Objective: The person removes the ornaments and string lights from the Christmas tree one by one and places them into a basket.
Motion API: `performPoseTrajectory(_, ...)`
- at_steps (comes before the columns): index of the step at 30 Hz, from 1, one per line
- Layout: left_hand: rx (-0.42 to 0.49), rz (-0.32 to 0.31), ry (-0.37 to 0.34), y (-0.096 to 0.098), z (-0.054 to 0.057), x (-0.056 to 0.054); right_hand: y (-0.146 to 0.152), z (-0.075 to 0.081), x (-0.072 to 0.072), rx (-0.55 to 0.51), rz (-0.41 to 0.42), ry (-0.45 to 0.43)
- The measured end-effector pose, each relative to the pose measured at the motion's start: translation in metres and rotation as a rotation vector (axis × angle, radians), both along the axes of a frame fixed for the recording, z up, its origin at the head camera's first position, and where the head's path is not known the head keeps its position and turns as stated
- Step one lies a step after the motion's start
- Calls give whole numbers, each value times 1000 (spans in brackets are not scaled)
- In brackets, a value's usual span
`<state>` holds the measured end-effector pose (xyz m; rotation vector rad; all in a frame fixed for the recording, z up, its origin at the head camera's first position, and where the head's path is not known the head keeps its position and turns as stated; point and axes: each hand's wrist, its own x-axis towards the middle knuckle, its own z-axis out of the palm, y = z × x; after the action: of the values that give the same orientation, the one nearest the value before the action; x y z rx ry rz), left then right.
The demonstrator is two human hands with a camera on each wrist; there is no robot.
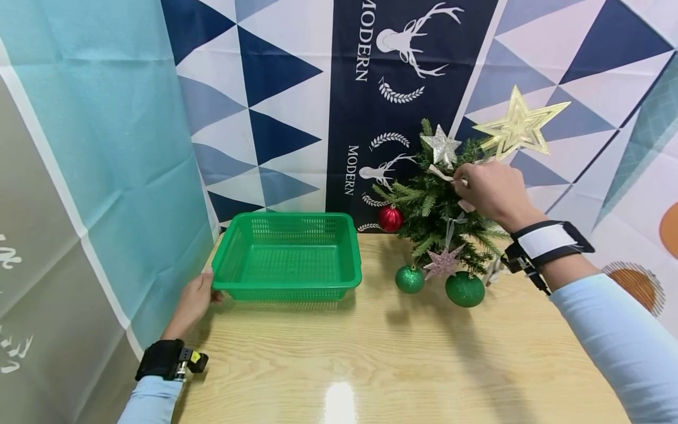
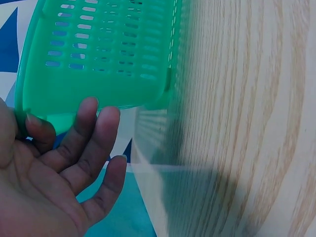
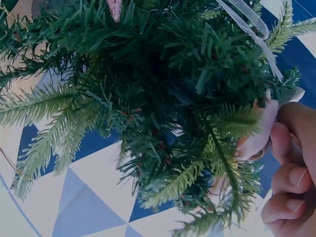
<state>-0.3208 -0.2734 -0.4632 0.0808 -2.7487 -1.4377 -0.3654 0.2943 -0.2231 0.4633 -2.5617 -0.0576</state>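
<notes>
At the left front corner of a green plastic basket (image 1: pixel 286 286), my left hand (image 1: pixel 193 299) holds the rim. The left wrist view shows that hand (image 2: pixel 64 168) with thumb and forefinger at the rim, the other fingers loosely bent beside the basket wall (image 2: pixel 94 91). My right hand (image 1: pixel 495 191) is at the upper part of a small Christmas tree (image 1: pixel 424 203), pinching a pale ribbon bow (image 1: pixel 439 173). In the right wrist view, the bow (image 3: pixel 261 129) shows pinkish white at the fingertips, partly behind green needles. A silver star (image 1: pixel 441 145) sits just above this hand.
A gold star (image 1: pixel 521 125) tops the tree. Lower branches carry a red ball (image 1: pixel 391 218), a pink star (image 1: pixel 444 262), a glittery green ball (image 1: pixel 409 280) and a darker green ball (image 1: pixel 465 290). Patterned cloth (image 1: pixel 275 76) hangs behind the wooden table (image 1: pixel 318 347).
</notes>
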Motion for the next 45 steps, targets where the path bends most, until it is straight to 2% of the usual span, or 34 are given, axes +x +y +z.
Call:
performPoseTrajectory(4, -15, -3, -1, -2, 1, 1, -2, 4, 5, 14, 3, -8)
performPoseTrajectory(18, 5, -15, 2, -7, 1, 3, -13, 12, 16, 40, 50, 63)
performPoseTrajectory(24, 11, -11, 13, -7, 1, 1, -23, 16, 19, 42, 97, 122)
performPoseTrajectory(30, 18, -18, 31, -7, 0, 0, -45, 20, 23, 39, 183, 177)
performPoseTrajectory(38, 15, -24, 17, -6, 0, -1, -75, 16, 25, 17, 255, 177)
performPoseTrajectory(45, 35, -44, 4, -6, 0, -2, -90, 6, 25, 4, 279, 129)
